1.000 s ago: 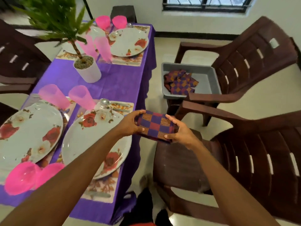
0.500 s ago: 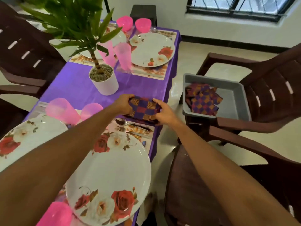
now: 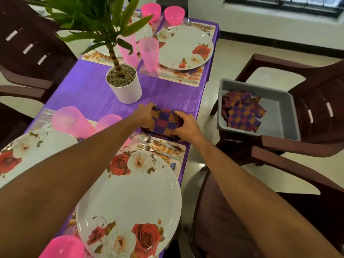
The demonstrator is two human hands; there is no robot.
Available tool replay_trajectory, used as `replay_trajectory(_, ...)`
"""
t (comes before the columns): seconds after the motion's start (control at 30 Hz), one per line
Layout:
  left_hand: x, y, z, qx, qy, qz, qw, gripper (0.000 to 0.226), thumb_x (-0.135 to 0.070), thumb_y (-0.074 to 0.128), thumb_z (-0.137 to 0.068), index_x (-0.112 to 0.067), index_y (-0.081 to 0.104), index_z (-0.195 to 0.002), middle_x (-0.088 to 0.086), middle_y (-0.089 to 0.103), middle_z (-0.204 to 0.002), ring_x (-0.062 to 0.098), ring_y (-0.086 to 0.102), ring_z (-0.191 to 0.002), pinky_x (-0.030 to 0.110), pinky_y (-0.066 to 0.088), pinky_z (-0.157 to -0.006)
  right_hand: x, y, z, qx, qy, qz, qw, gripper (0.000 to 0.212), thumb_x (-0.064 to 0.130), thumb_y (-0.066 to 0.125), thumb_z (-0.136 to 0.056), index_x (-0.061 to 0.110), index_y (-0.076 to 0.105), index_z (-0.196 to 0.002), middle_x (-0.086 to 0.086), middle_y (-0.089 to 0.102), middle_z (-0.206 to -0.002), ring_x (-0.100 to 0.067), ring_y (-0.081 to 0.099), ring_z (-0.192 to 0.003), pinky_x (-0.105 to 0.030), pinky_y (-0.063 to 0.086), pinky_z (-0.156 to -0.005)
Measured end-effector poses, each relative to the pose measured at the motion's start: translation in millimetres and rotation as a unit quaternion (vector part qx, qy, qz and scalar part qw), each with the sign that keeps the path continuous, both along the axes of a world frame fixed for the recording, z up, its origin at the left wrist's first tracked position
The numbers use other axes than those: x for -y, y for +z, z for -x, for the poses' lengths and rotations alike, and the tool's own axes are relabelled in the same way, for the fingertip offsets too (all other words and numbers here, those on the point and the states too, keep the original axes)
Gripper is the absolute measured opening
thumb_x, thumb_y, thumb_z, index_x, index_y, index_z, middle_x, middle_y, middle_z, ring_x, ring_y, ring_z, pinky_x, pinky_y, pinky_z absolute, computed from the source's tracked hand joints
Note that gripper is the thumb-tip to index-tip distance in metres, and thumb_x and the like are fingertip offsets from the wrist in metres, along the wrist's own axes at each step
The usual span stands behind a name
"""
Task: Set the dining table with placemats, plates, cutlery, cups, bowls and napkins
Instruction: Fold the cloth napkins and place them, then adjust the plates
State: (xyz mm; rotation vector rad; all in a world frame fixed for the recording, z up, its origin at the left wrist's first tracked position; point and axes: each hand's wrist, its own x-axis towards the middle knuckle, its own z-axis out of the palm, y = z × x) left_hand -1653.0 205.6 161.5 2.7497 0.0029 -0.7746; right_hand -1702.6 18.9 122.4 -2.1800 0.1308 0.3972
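Both hands — the left hand (image 3: 147,116) and right hand (image 3: 183,123) — hold a folded napkin (image 3: 163,121), fingers curled round its ends, low over the counter (image 3: 89,90) just past the spoon (image 3: 147,138). This looks like the napkin step — next, let go and smooth it flat.

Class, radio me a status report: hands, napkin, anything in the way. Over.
Left hand and right hand both grip the folded napkin. Napkin low at the tablecloth, beyond the spoon. Plant pot close behind, not touching.
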Motion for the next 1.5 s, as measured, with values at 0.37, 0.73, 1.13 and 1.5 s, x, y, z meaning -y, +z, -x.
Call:
replay_trajectory(0.37, 0, 4, 5, 0.012, -0.023, -0.072, 0.997, 0.079, -0.019, 0.078, -0.079, -0.022, 0.033, -0.144, 0.015, 0.035, -0.137, 0.037, 0.054, -0.113, 0.041, 0.052, -0.084, -3, 17, 6, 0.048, 0.040, 0.130, 0.990, 0.075, 0.041, 0.079, -0.082, 0.029, 0.041, -0.146, -0.006, 0.041, -0.139, -0.026, 0.050, -0.125, -0.039, 0.052, -0.097)
replay_trajectory(0.73, 7, -29, 22, -0.007, -0.120, -0.084, 0.989, 0.079, -0.026, 0.048, -0.101, 0.001, -0.003, -0.155, 0.025, -0.011, -0.162, 0.041, -0.009, -0.151, 0.045, 0.006, -0.124, -14, -10, 12, 0.127, 0.212, 0.265, 0.932, 0.071, 0.055, 0.035, -0.103, 0.019, 0.013, -0.161, -0.007, 0.002, -0.169, -0.027, -0.002, -0.156, -0.052, 0.011, -0.125)
replay_trajectory(1.13, 46, 4, 59, 0.171, -0.108, 0.022, 0.979, 0.037, -0.023, 0.058, -0.083, -0.020, 0.064, -0.120, 0.008, 0.061, -0.122, 0.031, 0.060, -0.110, 0.044, 0.052, -0.091, 78, 28, 51, 0.134, 0.079, 0.048, 0.987, 0.032, 0.027, 0.063, -0.097, 0.015, 0.068, -0.126, -0.004, 0.066, -0.127, -0.022, 0.060, -0.117, -0.034, 0.045, -0.103)
replay_trajectory(1.5, 197, -23, 106, 0.139, -0.153, 0.090, 0.974, 0.027, -0.022, 0.058, -0.089, -0.020, 0.069, -0.114, 0.001, 0.064, -0.115, 0.023, 0.061, -0.108, 0.035, 0.048, -0.094, 272, 7, 99, 0.020, 0.009, 0.172, 0.985, 0.024, 0.024, 0.065, -0.093, 0.018, 0.075, -0.114, -0.001, 0.074, -0.115, -0.019, 0.066, -0.109, -0.032, 0.051, -0.095)
